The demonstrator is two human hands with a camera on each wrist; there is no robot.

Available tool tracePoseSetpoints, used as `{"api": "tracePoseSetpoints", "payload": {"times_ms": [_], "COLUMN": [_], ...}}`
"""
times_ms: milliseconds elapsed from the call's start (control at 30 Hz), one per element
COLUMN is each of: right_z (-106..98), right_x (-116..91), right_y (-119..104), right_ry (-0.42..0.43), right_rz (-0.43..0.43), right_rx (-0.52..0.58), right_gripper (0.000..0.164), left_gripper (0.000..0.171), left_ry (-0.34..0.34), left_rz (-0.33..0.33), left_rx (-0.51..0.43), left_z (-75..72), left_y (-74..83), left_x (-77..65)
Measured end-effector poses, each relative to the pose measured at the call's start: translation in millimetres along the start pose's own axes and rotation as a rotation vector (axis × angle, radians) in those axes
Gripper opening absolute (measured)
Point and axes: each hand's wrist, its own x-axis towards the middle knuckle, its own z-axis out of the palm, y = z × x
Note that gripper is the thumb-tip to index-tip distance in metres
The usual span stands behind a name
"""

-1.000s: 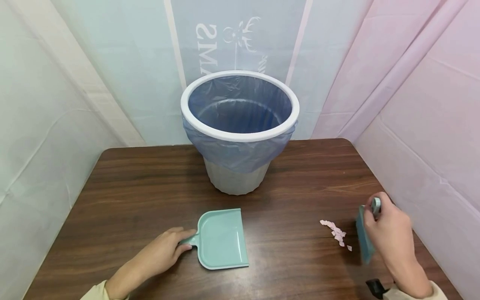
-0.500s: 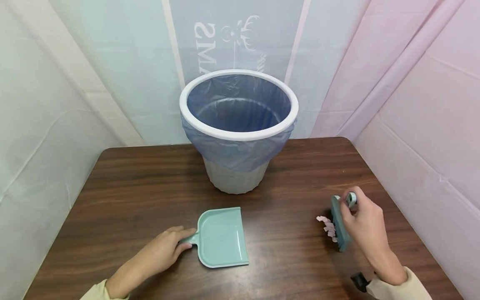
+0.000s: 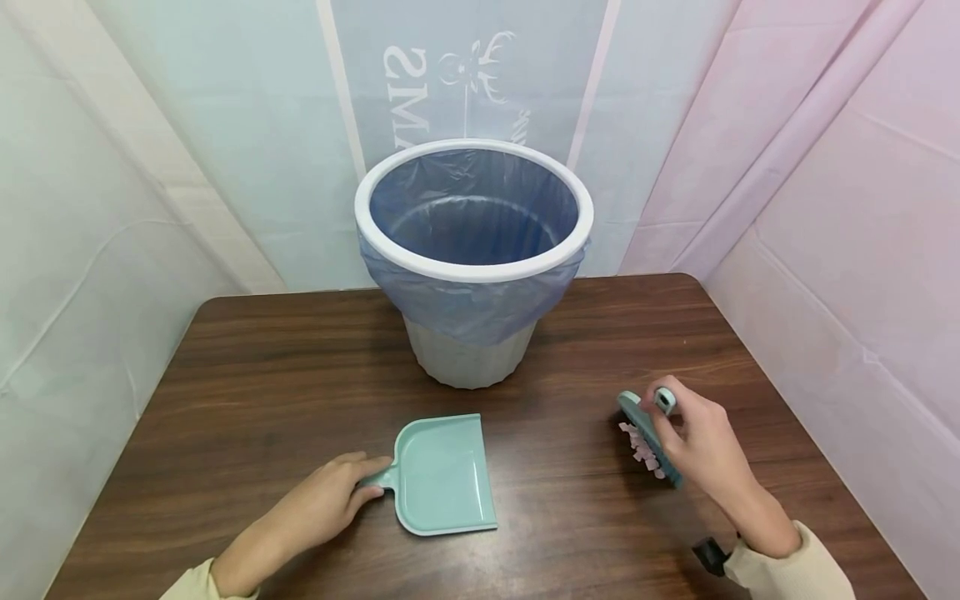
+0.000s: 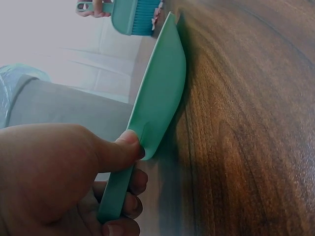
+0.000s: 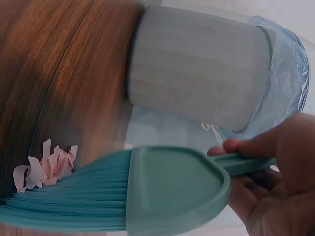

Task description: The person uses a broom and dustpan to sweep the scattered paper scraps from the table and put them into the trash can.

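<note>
My left hand grips the handle of a mint-green dustpan, which lies on the table with its straight lip facing right. In the left wrist view the thumb presses on top of the handle and the fingers curl beneath. On the right, my right hand holds a green hand brush upright by its handle, bristles down. Pink paper scraps sit bunched along the brush's left side. The right wrist view shows the teal bristles bent against the table, right at the scraps.
A white wastebasket lined with a blue plastic bag stands at the back middle of the brown wooden table. Pale cloth walls enclose the table at the back and sides.
My right hand has swept the brush leftward from near the table's right side, and the paper scraps have shifted left with it. The left hand and dustpan have stayed in place.
</note>
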Motion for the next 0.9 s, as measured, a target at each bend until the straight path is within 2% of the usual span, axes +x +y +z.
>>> {"api": "tracePoseSetpoints", "payload": {"times_ms": [167, 700, 900], "right_z": [1.4, 22.3, 20.1], "right_x": [-1.7, -2.4, 4.6], "right_y": [-3.6, -36.2, -41.4], "right_ry": [-0.045, -0.022, 0.028], "right_rz": [-0.017, -0.026, -0.051], "right_rx": [0.03, 0.068, 0.107], "right_gripper": [0.026, 0.026, 0.031], "left_gripper": [0.039, 0.039, 0.037], "left_ry": [-0.007, 0.019, 0.02], "left_rz": [-0.004, 0.032, 0.041], "left_rx": [-0.004, 0.042, 0.041], "left_z": [-0.4, 1.1, 0.1], "left_y": [0.6, 1.9, 4.2], "left_x": [0.1, 4.2, 6.3]}}
